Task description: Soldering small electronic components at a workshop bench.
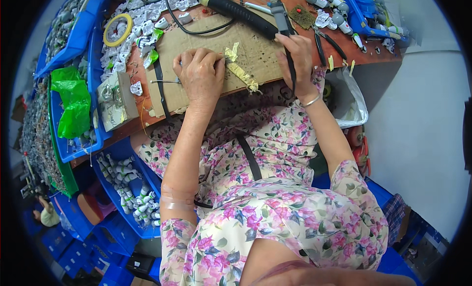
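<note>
My left hand rests low over a stained cardboard sheet, fingers curled in a pinch. A thin grey wire end sticks out to its left; whatever else the fingers hold is hidden. Just right of that hand lies a crumpled strip of yellow tape. My right hand is wrapped around what looks like a soldering iron, with a grey body pointing away from me. Its black lower part runs down past my wrist. The two hands are apart.
A thick black tube crosses the board. Beyond lie white plastic parts, a yellow tape roll, a brown sponge and black-handled pliers. Blue bins stand left. A white bag hangs at the right table edge.
</note>
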Tool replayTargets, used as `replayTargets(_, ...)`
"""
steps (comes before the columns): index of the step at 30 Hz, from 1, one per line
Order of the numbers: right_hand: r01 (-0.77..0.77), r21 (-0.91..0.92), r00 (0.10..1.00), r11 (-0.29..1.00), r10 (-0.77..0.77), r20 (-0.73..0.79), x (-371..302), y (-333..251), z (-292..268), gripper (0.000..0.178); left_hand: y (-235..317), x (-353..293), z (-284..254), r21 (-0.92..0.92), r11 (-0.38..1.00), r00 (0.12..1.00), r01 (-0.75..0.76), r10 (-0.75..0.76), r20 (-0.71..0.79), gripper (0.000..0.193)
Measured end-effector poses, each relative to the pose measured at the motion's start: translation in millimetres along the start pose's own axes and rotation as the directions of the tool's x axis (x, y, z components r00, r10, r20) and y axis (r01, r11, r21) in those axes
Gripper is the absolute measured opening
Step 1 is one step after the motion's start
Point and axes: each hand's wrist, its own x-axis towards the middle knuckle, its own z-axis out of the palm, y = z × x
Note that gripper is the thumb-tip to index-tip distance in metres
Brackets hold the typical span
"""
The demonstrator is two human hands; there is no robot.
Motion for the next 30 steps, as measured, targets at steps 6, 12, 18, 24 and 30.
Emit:
replayTargets(6,0.008,-0.067,0.997,0.998,-0.014,-0.078,-3.1,2.9,1.7,0.038,0.0,2.9,-0.5,0.001,1.0,1.0,-0.016,0.016,-0.002,0.006)
replayTargets(12,-0.014,0.003,1.0,1.0,0.014,-0.026,12.8,13.8,-8.3,0.029,-3.9,1.6,-2.4,0.027,1.0,0.999,-0.005,0.004,0.038,0.007)
replayTargets(18,0.119,-0.213,0.993,0.97,-0.111,0.048,77.4,86.3,-21.8,0.03,-2.2,1.7,-3.4,0.018,1.0,1.0,-0.008,0.007,0.027,0.005)
replayTargets(24,0.22,-0.304,0.972,0.927,-0.184,0.144,122.4,157.8,21.1,0.033,-1.1,-0.1,-3.5,0.009,1.0,1.0,0.002,-0.002,0.031,0.006)
replayTargets(30,0.179,-0.326,0.937,0.928,-0.061,0.343,145.0,180.7,53.1,0.022,1.0,-0.1,-2.9,-0.03,0.999,0.999,0.024,-0.023,0.032,0.006)
